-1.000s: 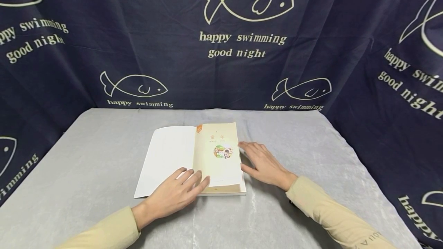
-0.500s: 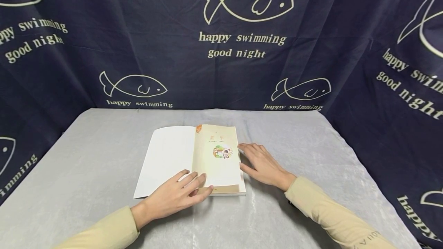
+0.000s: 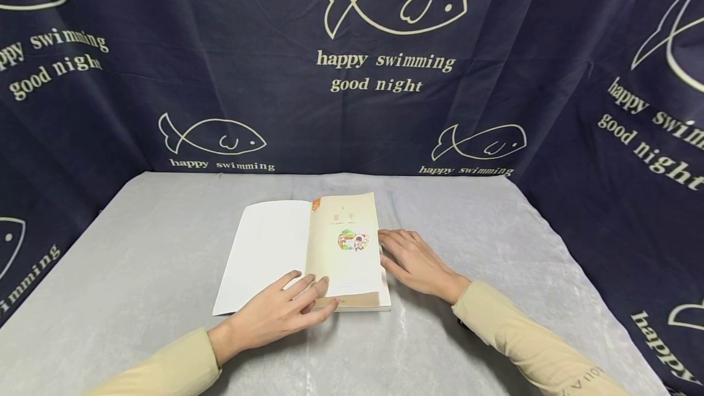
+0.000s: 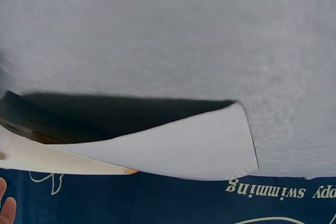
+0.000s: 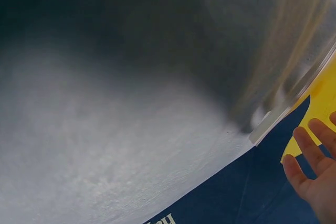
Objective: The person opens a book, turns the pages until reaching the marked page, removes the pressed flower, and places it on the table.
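An open book [image 3: 343,267] lies on the table in the head view, its white left leaf [image 3: 266,249] flat to the left. Its cream title page [image 3: 343,271] bears a round coloured picture and lifts slightly at the free side. My left hand [image 3: 275,313] rests over the lower part near the spine, fingers extended and a little bent. At the page's right edge, my right hand [image 3: 420,264] touches it with extended fingertips; these are partly hidden there. The right wrist view shows that hand's spread fingers [image 5: 310,150] beside a yellow-looking page [image 5: 325,90].
A grey cloth covers the table [image 3: 154,243]. Dark blue curtains [image 3: 297,90] with fish drawings and lettering stand behind it and at both sides.
The title page dipped at its top edge half a second ago and has risen again. My left hand has shifted slightly right and down along the book; the right hand has barely moved.
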Available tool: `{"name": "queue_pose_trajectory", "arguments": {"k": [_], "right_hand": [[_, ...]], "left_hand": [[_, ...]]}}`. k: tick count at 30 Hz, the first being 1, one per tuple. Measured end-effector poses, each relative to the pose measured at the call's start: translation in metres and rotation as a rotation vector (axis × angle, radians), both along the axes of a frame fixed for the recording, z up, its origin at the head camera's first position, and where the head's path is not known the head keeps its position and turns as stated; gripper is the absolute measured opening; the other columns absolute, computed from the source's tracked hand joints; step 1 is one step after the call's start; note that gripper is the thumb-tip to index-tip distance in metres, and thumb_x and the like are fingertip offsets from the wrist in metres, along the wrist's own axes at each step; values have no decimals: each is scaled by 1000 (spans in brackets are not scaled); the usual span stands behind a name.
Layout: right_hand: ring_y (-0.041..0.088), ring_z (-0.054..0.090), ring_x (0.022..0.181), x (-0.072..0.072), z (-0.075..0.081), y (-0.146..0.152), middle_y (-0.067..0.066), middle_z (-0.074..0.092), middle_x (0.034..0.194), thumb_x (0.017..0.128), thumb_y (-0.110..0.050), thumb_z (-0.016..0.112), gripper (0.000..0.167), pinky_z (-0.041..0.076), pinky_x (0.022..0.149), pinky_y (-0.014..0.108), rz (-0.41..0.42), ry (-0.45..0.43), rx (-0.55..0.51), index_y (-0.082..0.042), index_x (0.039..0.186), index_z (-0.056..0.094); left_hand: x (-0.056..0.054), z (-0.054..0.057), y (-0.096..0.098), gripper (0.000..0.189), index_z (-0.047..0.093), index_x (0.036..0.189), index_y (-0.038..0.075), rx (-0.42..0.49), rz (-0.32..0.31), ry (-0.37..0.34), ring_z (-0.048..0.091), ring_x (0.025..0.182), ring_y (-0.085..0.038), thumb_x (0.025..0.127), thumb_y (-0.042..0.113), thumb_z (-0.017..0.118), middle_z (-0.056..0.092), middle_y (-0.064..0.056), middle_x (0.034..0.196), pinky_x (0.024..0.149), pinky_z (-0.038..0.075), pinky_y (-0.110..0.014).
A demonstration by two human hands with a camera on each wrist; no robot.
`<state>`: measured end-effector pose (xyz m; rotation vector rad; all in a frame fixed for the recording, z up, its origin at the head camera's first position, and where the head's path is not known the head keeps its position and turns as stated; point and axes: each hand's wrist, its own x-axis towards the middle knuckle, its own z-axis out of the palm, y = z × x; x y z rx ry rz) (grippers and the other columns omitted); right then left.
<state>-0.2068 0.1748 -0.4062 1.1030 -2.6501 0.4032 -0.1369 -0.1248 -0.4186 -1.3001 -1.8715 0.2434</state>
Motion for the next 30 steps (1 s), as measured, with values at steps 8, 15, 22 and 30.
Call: {"name": "queue_pose_trajectory", "arguments": {"k": [8,15,22,30], "right_hand": [[23,46,122,0,1,-1,9,49,133,94,-31,42,43,37,99,42,20,17,-25,-8,130,48],[22,45,123,-2,2,-1,7,48,135,94,-32,43,44,37,99,42,33,35,-28,-9,132,46],[21,45,123,-2,3,0,4,47,136,94,-33,44,44,38,97,42,46,25,-38,-11,132,46],[21,46,122,-1,2,0,5,48,134,92,-33,47,44,37,98,42,57,11,-3,-12,130,48]], "left_hand": [[3,2,-1,34,46,125,17,-28,10,-14,59,99,-21,96,11,31,54,-8,124,77,50,-36],[4,4,-3,36,45,128,14,-84,20,3,56,106,-19,97,13,28,48,-7,133,83,49,-36],[4,6,-3,38,46,129,9,-127,16,47,54,109,-16,96,13,28,45,-7,137,87,47,-34],[5,7,-6,38,57,119,8,-172,12,77,50,116,-15,94,12,29,41,-6,141,92,45,-34]]}}
